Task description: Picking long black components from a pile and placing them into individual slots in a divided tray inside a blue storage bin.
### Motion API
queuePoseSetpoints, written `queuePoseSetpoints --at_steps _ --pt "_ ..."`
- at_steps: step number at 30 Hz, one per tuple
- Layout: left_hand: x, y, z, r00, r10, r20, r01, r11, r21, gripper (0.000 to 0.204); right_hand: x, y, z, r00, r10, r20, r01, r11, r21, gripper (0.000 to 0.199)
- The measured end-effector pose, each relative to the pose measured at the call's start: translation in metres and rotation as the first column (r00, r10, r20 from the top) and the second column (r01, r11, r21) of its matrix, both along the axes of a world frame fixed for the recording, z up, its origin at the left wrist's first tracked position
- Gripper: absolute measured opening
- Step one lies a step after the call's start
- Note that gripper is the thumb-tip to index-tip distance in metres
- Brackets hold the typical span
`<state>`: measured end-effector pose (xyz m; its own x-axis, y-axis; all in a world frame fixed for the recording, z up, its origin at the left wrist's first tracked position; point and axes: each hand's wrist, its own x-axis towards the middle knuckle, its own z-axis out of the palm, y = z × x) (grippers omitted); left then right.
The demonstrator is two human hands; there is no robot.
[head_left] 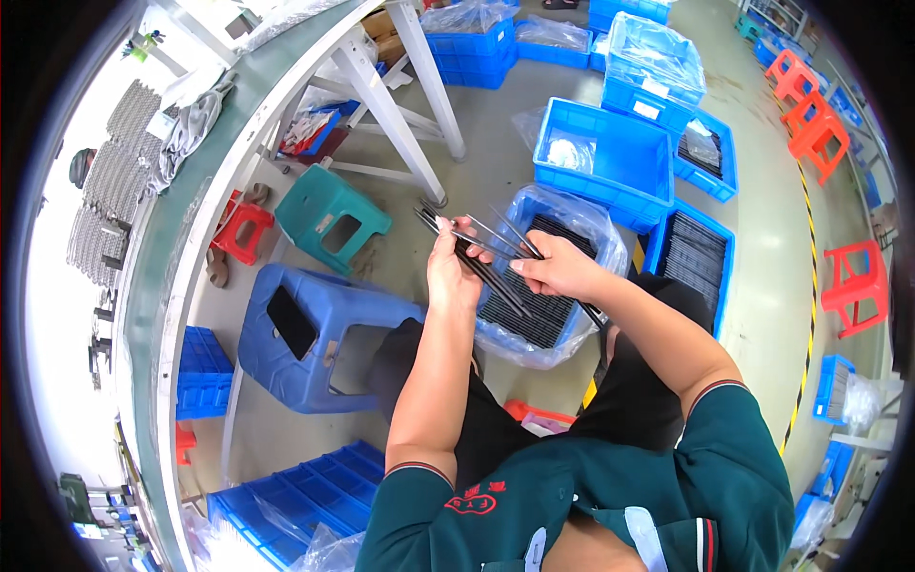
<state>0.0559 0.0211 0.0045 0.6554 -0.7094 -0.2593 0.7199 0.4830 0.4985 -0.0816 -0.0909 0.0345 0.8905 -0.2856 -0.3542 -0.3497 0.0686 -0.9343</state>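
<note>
The left grip is clenched around a bundle of thin dark rods, held at a slant. The right grip, just beside it, grasps further slender rods. Below both grips, a plastic-lined bin contains similar rods. Left of the left grip stands a blue stool bearing a flat black object; beyond the right grip sits a blue crate.

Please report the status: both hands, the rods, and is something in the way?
Left hand holding several thin dark rods; right hand also gripping rods. More rods lying in the plastic-lined bin below. Nothing seen blocking either hand.
</note>
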Motion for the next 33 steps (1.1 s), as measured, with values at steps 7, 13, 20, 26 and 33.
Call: queuePoseSetpoints --at_steps 7,13,20,26,33 --pt "-0.003 -0.003 -0.007 1.0 -0.02 0.02 0.02 0.999 -0.043 0.034 -0.004 0.0 0.009 0.999 -0.031 -0.029 0.03 0.998 -0.051 0.017" --pt "-0.018 -0.01 -0.004 0.996 -0.05 0.075 0.046 0.998 0.05 0.031 -0.002 0.003 0.004 0.992 -0.122 -0.03 0.123 0.992 0.02 0.019" --pt "-0.019 -0.011 0.004 0.978 -0.036 0.205 0.006 0.989 0.149 0.029 -0.002 -0.006 0.005 0.999 -0.033 0.001 0.029 0.897 0.441 0.018" --pt "-0.045 -0.017 -0.002 0.946 -0.244 0.212 0.218 0.966 0.14 0.034 0.015 -0.003 -0.005 0.983 -0.183 0.028 0.159 0.912 0.377 0.025" --pt "-0.028 -0.018 -0.01 0.974 -0.129 0.186 0.066 0.949 0.309 0.032 0.017 -0.02 0.002 0.977 -0.206 0.062 0.214 0.957 -0.194 0.027"
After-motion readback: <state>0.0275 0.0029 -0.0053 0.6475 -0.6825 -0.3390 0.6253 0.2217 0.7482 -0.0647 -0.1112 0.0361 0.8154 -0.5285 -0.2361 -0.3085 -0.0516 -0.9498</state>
